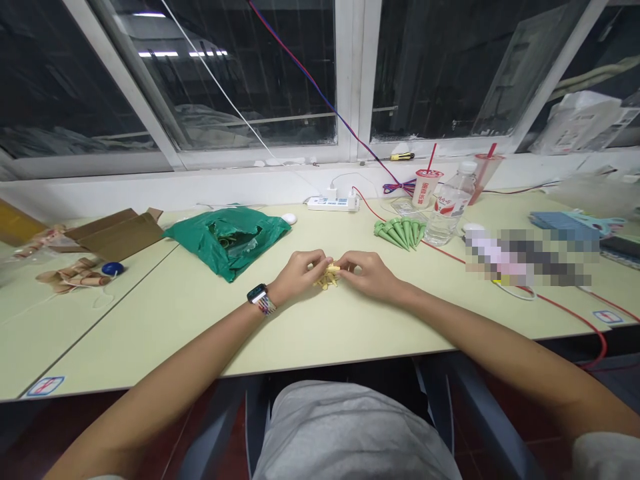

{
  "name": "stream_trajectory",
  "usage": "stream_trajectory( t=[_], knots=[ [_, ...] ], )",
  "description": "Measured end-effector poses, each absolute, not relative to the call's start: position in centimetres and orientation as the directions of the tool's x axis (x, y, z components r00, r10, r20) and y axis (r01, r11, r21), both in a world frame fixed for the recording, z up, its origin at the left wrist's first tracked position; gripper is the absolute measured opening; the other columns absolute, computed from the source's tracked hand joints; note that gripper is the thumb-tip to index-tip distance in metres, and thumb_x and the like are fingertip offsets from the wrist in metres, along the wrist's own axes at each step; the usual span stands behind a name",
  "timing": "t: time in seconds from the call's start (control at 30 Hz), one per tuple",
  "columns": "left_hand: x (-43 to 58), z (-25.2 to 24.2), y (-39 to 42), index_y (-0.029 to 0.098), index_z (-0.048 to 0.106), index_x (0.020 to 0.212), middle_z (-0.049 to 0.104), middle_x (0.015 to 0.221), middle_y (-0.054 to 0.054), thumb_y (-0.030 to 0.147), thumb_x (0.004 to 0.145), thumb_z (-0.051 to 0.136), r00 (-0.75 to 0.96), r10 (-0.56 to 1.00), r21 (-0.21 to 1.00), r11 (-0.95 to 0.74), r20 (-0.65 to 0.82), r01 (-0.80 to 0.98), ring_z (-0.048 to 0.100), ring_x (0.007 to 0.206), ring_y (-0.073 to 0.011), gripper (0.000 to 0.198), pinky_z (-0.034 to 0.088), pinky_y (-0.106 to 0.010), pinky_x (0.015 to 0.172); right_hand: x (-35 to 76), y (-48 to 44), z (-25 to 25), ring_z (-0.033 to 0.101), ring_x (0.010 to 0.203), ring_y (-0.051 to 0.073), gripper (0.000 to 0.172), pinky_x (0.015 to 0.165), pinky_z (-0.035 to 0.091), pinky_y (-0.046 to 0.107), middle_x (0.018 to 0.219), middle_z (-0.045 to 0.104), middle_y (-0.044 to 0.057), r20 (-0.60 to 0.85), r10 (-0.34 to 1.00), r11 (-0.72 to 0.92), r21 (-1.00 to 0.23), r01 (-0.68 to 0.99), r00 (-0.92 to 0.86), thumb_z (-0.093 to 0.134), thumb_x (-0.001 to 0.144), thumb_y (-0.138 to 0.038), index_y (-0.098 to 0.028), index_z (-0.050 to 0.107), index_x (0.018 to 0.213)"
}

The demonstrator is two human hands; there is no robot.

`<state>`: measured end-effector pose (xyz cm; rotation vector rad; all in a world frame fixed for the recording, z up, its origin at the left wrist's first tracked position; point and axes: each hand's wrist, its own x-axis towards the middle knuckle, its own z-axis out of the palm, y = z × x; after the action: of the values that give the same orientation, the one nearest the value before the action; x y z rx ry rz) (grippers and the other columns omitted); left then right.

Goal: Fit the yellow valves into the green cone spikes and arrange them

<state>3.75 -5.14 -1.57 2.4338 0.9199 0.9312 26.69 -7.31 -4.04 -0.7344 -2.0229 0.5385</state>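
Observation:
My left hand [299,271] and my right hand [369,273] meet at the middle of the pale green table [200,320], fingers curled. Both pinch a small yellow folded paper piece [327,275] between them, just above the tabletop. A smartwatch [259,297] sits on my left wrist. Behind my right hand lies a bundle of green paper cones [400,233]. A green plastic bag [227,238] with something inside lies behind my left hand.
An open cardboard box [117,232] and tan paper rolls [75,275] lie at the left. A power strip [333,203], a paper cup with a straw [426,185], a water bottle [450,210] and a red cable [565,307] lie at the back right.

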Motion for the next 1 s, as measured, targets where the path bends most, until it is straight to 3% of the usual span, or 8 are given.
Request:
stream_trajectory(
  t=[0.17,0.3,0.5,0.67,0.9,1.0],
  knots=[
    [3.82,-1.37,-5.3,0.019,0.062,0.096,0.069,0.082,0.0,0.039,0.104,0.058,0.617,0.628,0.477,-0.773,0.474,0.419,0.063,0.073,-0.0144,0.022,0.045,-0.026,0.069,26.91,-6.88,-4.14,0.068,0.079,0.015,0.011,0.071,0.051,0.027,0.09,0.076,0.003,0.607,0.703,0.709,-0.636,0.305,-0.371,0.066,0.099,-0.027,-0.02,0.074,0.099],
    [3.93,-1.2,-5.34,0.019,0.057,0.078,0.062,0.069,0.0,0.038,0.11,0.043,0.621,0.64,0.423,-0.767,0.453,0.482,0.057,0.063,-0.014,0.039,0.04,-0.028,0.065,27.02,-6.84,-4.07,0.068,0.08,0.015,0.013,0.071,0.052,0.028,0.091,0.076,0.003,0.614,0.694,0.718,-0.63,0.296,-0.378,0.065,0.1,-0.028,-0.02,0.075,0.101],
    [3.6,-1.37,-4.89,0.02,0.063,0.098,0.067,0.077,0.001,0.038,0.105,0.053,0.588,0.654,0.471,-0.754,0.475,0.458,0.062,0.069,-0.0151,0.022,0.044,-0.028,0.068,27.02,-6.86,-4.04,0.068,0.081,0.017,0.013,0.072,0.053,0.03,0.092,0.076,0.004,0.573,0.725,0.686,-0.65,0.327,-0.381,0.065,0.099,-0.029,-0.021,0.074,0.099],
    [3.54,-1.55,-4.59,0.019,0.061,0.094,0.067,0.077,0.0,0.037,0.107,0.049,0.541,0.693,0.505,-0.719,0.476,0.476,0.062,0.069,-0.0148,0.025,0.044,-0.028,0.067,27.03,-6.75,-4.11,0.068,0.08,0.017,0.013,0.073,0.054,0.03,0.092,0.077,0.004,0.554,0.753,0.656,-0.678,0.332,-0.355,0.065,0.097,-0.03,-0.02,0.074,0.098],
    [3.58,-1.9,-4.57,0.021,0.057,0.111,0.067,0.082,0.0,0.038,0.103,0.058,0.569,0.666,0.557,-0.735,0.483,0.387,0.065,0.075,-0.0158,0.019,0.048,-0.026,0.066,27.07,-6.82,-3.8,0.07,0.082,0.017,0.017,0.072,0.054,0.029,0.092,0.078,0.005,0.53,0.783,0.619,-0.719,0.317,-0.326,0.064,0.098,-0.031,-0.019,0.075,0.101],
    [3.61,-1.64,-4.52,0.021,0.063,0.106,0.068,0.085,-0.001,0.038,0.106,0.053,0.591,0.652,0.508,-0.752,0.475,0.42,0.064,0.076,-0.0159,0.02,0.048,-0.027,0.067,27.03,-6.8,-3.73,0.069,0.081,0.017,0.017,0.073,0.053,0.029,0.092,0.078,0.004,0.533,0.78,0.623,-0.716,0.317,-0.328,0.063,0.098,-0.031,-0.019,0.076,0.101]
  ],
)
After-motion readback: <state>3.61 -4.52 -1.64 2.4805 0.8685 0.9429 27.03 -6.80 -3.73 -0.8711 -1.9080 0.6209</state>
